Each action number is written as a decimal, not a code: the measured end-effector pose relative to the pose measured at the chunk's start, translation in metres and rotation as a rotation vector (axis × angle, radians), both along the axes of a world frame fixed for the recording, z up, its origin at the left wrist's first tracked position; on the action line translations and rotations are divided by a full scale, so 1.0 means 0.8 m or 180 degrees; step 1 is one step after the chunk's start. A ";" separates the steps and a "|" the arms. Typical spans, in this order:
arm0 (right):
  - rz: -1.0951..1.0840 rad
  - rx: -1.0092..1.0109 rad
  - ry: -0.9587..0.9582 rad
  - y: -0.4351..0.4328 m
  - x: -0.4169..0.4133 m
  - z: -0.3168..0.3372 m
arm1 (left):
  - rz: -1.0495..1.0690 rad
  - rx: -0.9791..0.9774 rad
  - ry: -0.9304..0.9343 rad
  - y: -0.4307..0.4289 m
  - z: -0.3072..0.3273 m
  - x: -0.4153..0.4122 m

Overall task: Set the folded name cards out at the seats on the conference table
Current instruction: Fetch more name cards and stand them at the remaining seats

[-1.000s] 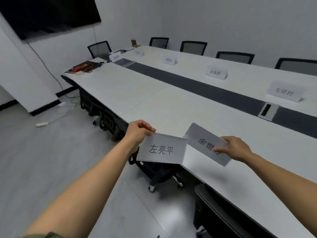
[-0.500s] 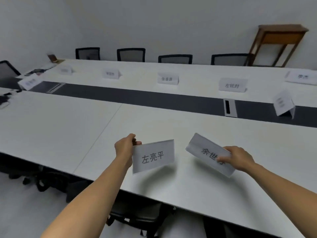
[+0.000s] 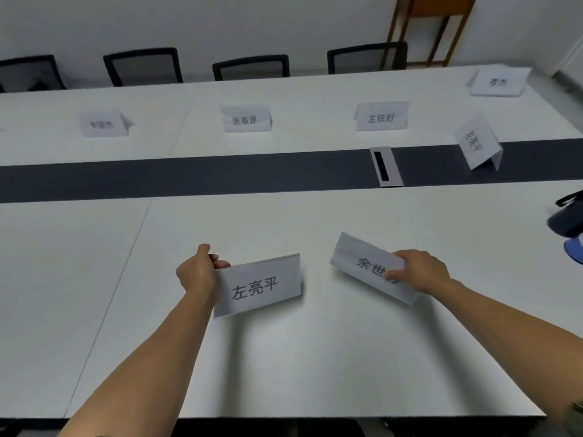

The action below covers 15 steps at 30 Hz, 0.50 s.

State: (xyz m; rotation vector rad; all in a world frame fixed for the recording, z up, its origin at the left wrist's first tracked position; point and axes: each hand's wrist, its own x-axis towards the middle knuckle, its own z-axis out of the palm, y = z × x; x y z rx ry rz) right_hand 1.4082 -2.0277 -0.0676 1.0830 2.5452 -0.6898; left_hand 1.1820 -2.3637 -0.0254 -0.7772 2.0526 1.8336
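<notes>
Far left on the conference table (image 3: 79, 279), a name card with unreadable print (image 3: 102, 123) stands on the far half, and mesh-back chairs (image 3: 143, 66) line the far edge. My left hand (image 3: 197, 272) is over the near half, pinching the left end of the 左亮平 card (image 3: 257, 287) between thumb and curled fingers. That card is upright with its print facing me and sits low over the tabletop. I can't tell if its bottom edge touches. Directly beyond it, across the dark centre strip (image 3: 189, 175), is the 张春源 card (image 3: 245, 119). Just right of my left-hand card, but apart from it, is the 余世 card (image 3: 362, 263), tilted with its left end farther from me. My right hand (image 3: 421, 272) grips its right end, fingers curled over the front and hiding the third character. The 左铉封 card (image 3: 381, 116) is on the far half and the cable hatch (image 3: 385, 167) is in the strip. Right of the hatch, a card turned sideways (image 3: 478, 141) stands on the strip. Another card (image 3: 498, 82) is at the far right corner, with a wooden stand (image 3: 432, 26) behind it. There's a dark blue object (image 3: 568, 219) at the right edge, which I can't identify.
</notes>
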 end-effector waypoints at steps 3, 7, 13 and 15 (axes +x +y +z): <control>0.0049 0.0046 -0.0075 0.022 -0.042 -0.021 | 0.0067 0.0034 -0.0088 0.026 -0.014 -0.036; 0.0129 0.0132 -0.0072 0.049 -0.092 -0.045 | 0.0090 0.0062 -0.0089 0.056 -0.029 -0.073; 0.0254 0.0248 -0.0052 0.083 -0.138 -0.074 | 0.0147 -0.0022 -0.0037 0.079 -0.051 -0.116; 0.0294 0.0250 -0.0076 0.094 -0.146 -0.084 | 0.0055 -0.0203 0.0012 0.082 -0.063 -0.130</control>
